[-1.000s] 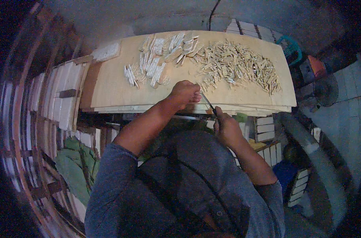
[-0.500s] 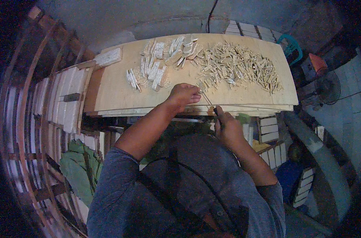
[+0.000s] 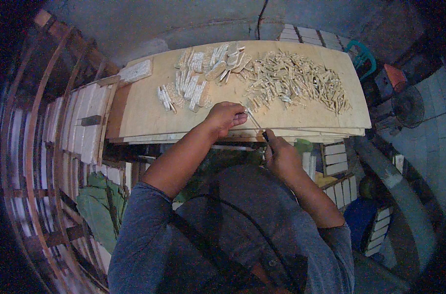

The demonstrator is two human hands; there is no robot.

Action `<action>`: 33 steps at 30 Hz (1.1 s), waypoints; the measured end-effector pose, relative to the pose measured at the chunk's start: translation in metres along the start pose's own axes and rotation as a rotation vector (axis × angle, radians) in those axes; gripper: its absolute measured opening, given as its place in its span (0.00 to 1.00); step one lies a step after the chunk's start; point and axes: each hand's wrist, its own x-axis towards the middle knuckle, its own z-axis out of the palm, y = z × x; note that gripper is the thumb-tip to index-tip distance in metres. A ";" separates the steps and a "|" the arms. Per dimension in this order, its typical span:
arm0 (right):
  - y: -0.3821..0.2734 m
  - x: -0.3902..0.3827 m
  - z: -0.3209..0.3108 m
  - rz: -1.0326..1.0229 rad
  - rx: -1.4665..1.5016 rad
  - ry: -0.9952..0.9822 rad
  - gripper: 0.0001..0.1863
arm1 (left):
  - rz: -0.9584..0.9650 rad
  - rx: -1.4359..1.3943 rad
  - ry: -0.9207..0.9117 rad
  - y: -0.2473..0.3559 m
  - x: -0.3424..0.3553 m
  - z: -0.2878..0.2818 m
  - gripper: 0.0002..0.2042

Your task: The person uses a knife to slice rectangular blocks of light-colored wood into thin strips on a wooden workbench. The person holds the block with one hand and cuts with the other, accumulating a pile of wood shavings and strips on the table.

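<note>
My right hand (image 3: pixel 282 154) is closed round the dark handle of a thin-bladed knife (image 3: pixel 255 120), whose blade points up and left. The tip reaches the fingers of my left hand (image 3: pixel 226 117), which are pinched together over the front part of the board. Whatever those fingers hold is too small and blurred to name. Beyond my left hand lie stacks of pale, speckled slices with white edges (image 3: pixel 189 88), like tempeh. To their right spreads a big heap of thin cut strips (image 3: pixel 299 81) of similar colour.
A light wooden board (image 3: pixel 149 110) forms the work surface, with a pale block (image 3: pixel 136 71) at its left end. Racks of white slabs (image 3: pixel 83 122) and green leaves (image 3: pixel 99 201) stand at left. A teal chair (image 3: pixel 366 59) and a fan (image 3: pixel 408 108) are at right.
Both hands stay almost in place, with the left fingers and the knife shifting very slightly. The whole view has drifted a little; the stacks and the heap look the same.
</note>
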 end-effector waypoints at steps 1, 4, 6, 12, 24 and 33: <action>0.002 0.000 0.003 -0.011 0.005 0.034 0.29 | -0.004 -0.004 0.005 -0.001 0.002 -0.001 0.09; -0.001 -0.001 0.000 -0.012 0.033 0.093 0.28 | -0.015 0.010 -0.005 -0.003 0.005 -0.011 0.07; -0.001 0.000 0.000 -0.004 0.047 0.100 0.28 | 0.020 0.130 -0.015 -0.010 0.015 -0.026 0.08; 0.011 -0.006 0.003 0.035 0.037 0.071 0.29 | 0.076 0.609 -0.002 0.011 0.002 -0.007 0.13; 0.031 -0.005 0.010 -0.147 0.051 -0.024 0.28 | 0.557 0.680 0.385 0.020 -0.018 -0.037 0.15; 0.074 0.061 -0.022 0.120 0.144 0.137 0.28 | 1.028 1.437 0.555 0.061 0.028 -0.078 0.23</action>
